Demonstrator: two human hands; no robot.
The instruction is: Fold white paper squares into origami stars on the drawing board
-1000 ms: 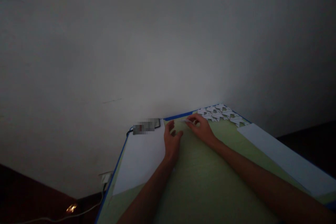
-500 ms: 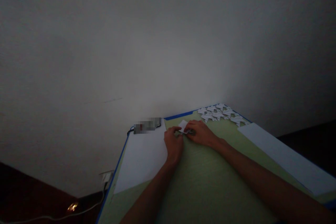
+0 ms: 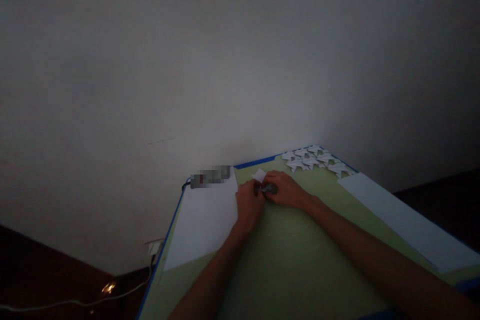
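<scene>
A small folded piece of white paper (image 3: 259,175) is pinched between my two hands above the green tabletop (image 3: 300,250). My left hand (image 3: 249,202) is closed on its near left side, fingers bent. From the right, my right hand (image 3: 285,187) grips the same paper, with thumb and fingers curled in. The hands almost touch, and they cover the lower part of the paper, so its full shape is hidden. Several folded white paper figures (image 3: 310,162) with pointed ends lie in rows at the far right corner.
A white sheet (image 3: 202,220) lies left of my hands, with a blurred-out dark object (image 3: 210,177) at its far end. Another white sheet (image 3: 405,225) lies along the right edge. Blue edging (image 3: 255,163) borders the table by the wall. A cable (image 3: 123,296) hangs from a wall socket (image 3: 153,247).
My hands have drawn closer together over the paper, and my left fingers have curled in further. The paper's visible part now points away beyond my fingers. The view has shifted slightly.
</scene>
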